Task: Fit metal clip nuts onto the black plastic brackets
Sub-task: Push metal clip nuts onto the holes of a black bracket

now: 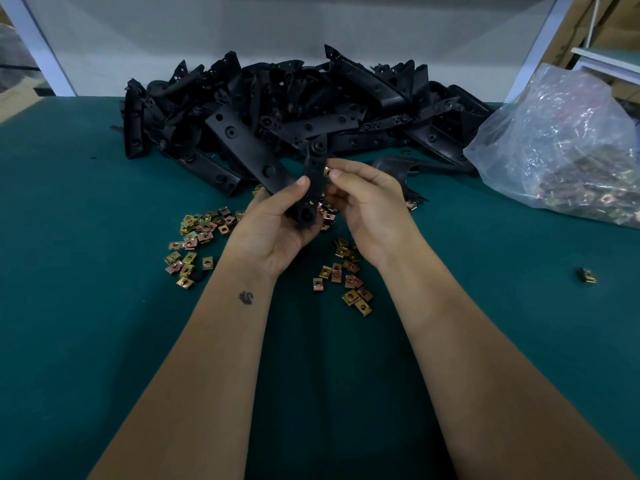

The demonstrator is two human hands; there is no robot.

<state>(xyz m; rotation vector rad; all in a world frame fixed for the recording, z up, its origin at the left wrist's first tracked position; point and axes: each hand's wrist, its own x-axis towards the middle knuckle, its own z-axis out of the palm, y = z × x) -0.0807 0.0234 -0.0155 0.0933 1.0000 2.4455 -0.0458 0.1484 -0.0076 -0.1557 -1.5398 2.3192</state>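
Observation:
My left hand (273, 223) grips a long black plastic bracket (313, 174) upright above the green table, thumb on its front face. My right hand (367, 202) pinches a brass-coloured metal clip nut (326, 172) against the bracket's right edge, near the upper holes. Loose clip nuts lie scattered on the table in two patches, one to the left (197, 237) and one below my hands (346, 275). A large heap of black brackets (294, 109) fills the back of the table.
A clear plastic bag (568, 150) holding more clip nuts sits at the right. One stray clip nut (587, 275) lies alone at the far right. The green table surface (86, 271) extends to the left and front.

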